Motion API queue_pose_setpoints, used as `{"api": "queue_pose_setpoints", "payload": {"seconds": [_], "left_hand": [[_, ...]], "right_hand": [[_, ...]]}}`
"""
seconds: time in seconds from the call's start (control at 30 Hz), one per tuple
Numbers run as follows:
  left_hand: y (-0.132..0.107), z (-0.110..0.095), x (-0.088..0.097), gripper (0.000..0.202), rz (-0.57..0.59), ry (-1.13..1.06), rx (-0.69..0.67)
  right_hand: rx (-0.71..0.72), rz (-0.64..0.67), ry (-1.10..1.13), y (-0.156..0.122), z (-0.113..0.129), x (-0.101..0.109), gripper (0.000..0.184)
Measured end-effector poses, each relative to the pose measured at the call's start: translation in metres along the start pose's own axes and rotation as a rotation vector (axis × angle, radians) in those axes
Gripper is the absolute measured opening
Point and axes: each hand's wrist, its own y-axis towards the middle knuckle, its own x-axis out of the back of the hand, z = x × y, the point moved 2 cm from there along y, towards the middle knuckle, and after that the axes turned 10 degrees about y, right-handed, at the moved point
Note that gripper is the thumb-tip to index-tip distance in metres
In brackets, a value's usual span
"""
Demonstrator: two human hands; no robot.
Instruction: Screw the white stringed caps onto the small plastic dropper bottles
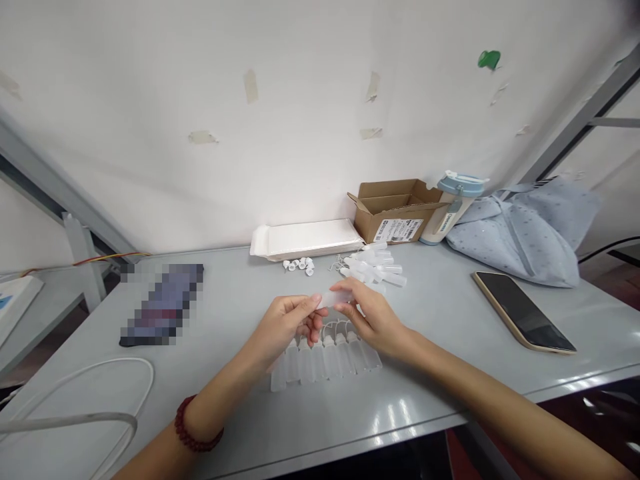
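Both hands hold one small translucent plastic bottle [328, 299] level above the table. My left hand [295, 317] pinches its left end between thumb and fingers. On its right end are the closed fingers of my right hand [367, 313]. Below the hands lies a row of several similar bottles [323, 363] with white tops and thin loops, side by side. Beyond my right hand is a loose pile of more bottles [377, 265]. A small group of white caps [301, 265] lies behind my left hand.
Along the wall stand a stack of white padded envelopes [310, 238], an open cardboard box [397, 210], a tumbler [453, 207] and a pale blue fabric bag [520, 233]. A phone [523, 310] lies at right. A blurred dark item [165, 303] and a white cable [143, 393] are at left.
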Motion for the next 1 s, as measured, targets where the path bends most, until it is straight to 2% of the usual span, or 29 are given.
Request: {"api": "queue_pose_setpoints", "payload": {"seconds": [0.07,0.13,0.23,0.33,0.53,0.83,0.93,1.0], "left_hand": [[0.0,0.0,0.001,0.039,0.016,0.043,-0.017],[-0.002,0.0,0.003,0.036,-0.012,0.176,-0.086],[-0.005,-0.002,0.004,0.025,-0.146,0.457,-0.268],[-0.007,-0.005,0.004,0.016,-0.258,0.611,-0.413],[-0.004,-0.007,0.006,0.026,-0.134,0.463,-0.226],[-0.004,-0.006,0.018,0.034,-0.257,0.541,-0.164],[-0.003,-0.007,0.018,0.035,-0.243,0.52,-0.165],[-0.002,-0.008,0.017,0.032,-0.184,0.475,-0.152]], "right_hand": [[-0.003,0.018,0.018,0.001,0.001,0.002,0.016],[-0.091,0.045,0.069,0.002,0.002,0.005,0.018],[-0.241,0.086,0.196,0.004,0.002,0.008,0.024],[-0.292,0.088,0.289,0.005,0.002,0.008,0.025],[-0.177,0.039,0.207,0.005,0.006,0.01,0.018],[-0.197,0.04,0.222,0.005,0.004,0.011,0.016],[-0.234,0.027,0.249,0.006,0.005,0.012,0.016],[-0.26,0.01,0.256,0.007,0.004,0.013,0.018]]}}
